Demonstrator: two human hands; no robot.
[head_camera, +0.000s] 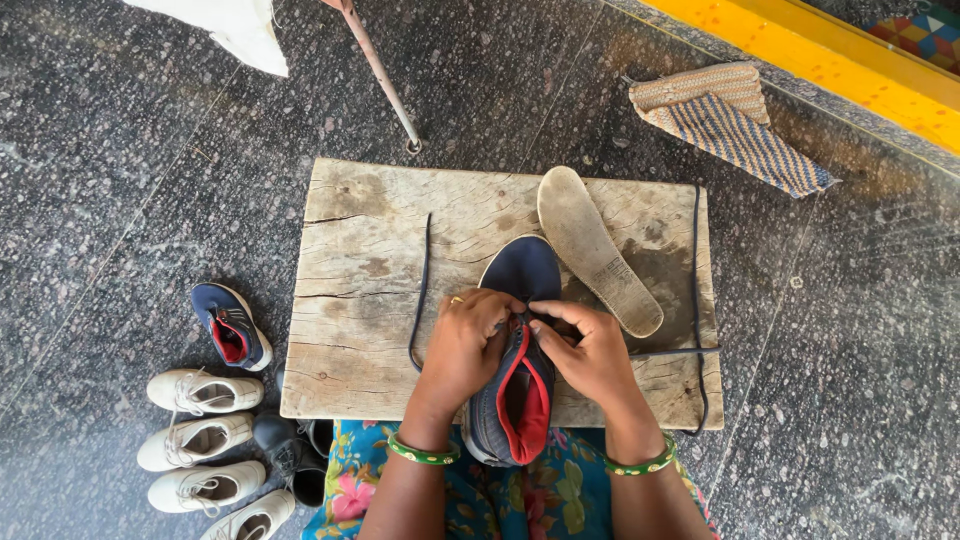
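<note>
Both hands' fingers (520, 322) — pinched atop navy shoe (522, 290), lace (420, 290) beside

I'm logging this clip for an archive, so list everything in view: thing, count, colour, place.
Navy fabric shoe with red lining: 1, on the wooden board, under both hands.
Weathered wooden board: 1, pale brown, centre of the floor.
Worn grey insole: 1, on the board right of the shoe.
Dark shoelace: 2, one left of the shoe, one at the board's right edge.
Second navy and red shoe: 1, floor, left.
White lace-up shoes: 4, floor, lower left.
Black shoe: 1, beside the white ones.
Striped woven mat: 1, tan and blue, upper right.
Thin metal rod: 1, top.
White cloth: 1, top left.
Left hand: on the shoe's tongue.
Right hand: pinching at the eyelets.
</note>
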